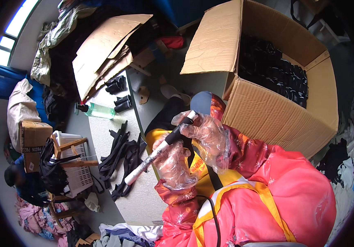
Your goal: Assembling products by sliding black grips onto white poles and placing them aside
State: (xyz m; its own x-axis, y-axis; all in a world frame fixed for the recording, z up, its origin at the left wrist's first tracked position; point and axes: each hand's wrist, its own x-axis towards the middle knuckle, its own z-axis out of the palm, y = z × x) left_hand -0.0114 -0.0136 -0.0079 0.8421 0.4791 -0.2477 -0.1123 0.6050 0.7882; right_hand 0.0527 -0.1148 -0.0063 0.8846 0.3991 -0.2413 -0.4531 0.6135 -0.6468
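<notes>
I take my clock directions from the middle of my view. There, a slim white rod (144, 166) slants up from between seven and eight toward between one and two, its lower end poking out over the counter (131, 208). Black material (176, 135) wraps its upper part.

At six o'clock I see the left hand (173, 162), its grip curled around the rod just below the black stretch. Toward three o'clock is the right hand (207, 133), thumb and fingers pinched about the rod's upper end. Both wear clear plastic gloves (217, 154), crumpled at the wrists.

On the counter at eight o'clock I make out a loose pile of black strips (117, 158). At nine lies a clear pump bottle (101, 111) with green liquid, and at ten two small bundles of black rolls (122, 103).

At two o'clock a big cardboard carton (277, 117) gapes, packed with dark rolls (282, 80). Flattened cardboard (100, 43) leans between ten and eleven. Beyond the counter at eight I notice a white plastic basket (79, 181) and, farther out, another person (28, 185).
</notes>
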